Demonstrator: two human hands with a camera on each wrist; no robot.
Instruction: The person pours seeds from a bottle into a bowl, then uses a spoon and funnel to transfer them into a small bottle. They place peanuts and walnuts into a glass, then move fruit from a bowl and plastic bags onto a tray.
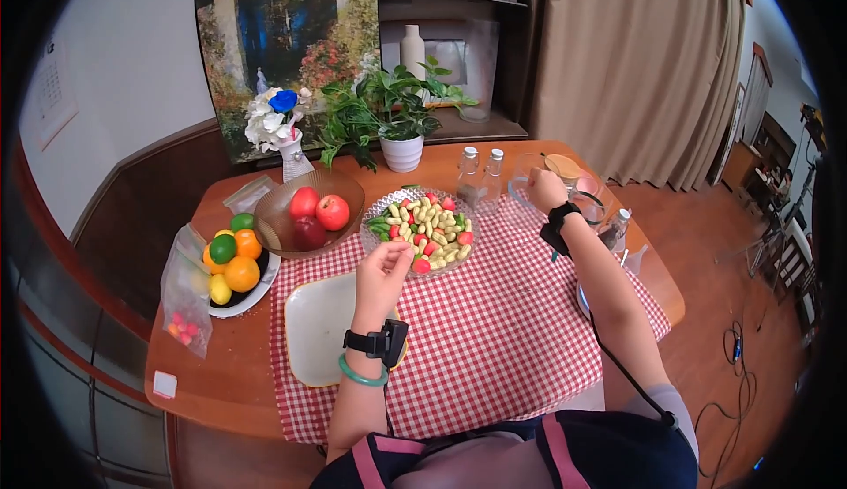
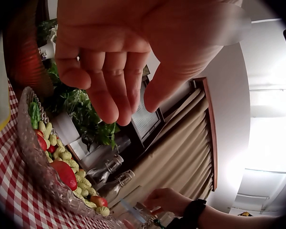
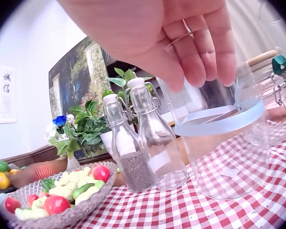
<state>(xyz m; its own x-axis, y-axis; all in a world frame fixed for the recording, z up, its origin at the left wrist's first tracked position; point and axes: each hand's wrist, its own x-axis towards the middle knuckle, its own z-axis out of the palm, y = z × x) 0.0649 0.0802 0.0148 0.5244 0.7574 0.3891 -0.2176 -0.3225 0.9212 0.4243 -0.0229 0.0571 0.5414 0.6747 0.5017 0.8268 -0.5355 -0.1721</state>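
Nearest my head camera is the wearer's dark garment (image 1: 618, 449), cut off below. Taking the peanut bowl (image 1: 372, 244) as landmark, I see the fruit plate (image 1: 256, 302) far left of it, the brown bowl (image 1: 275, 220) just beside, and the white tray (image 1: 322, 312) front-left, its right side partly hidden by the wrist. The left hand (image 1: 379, 279), at the bowl's near-left side, is loosely bent and empty. Right of the bowl stand two bottles (image 1: 468, 176), then the clear glass jar (image 3: 229, 167), its rim pinched by the right hand (image 1: 545, 191); in the head view the fingertips are hard to make out.
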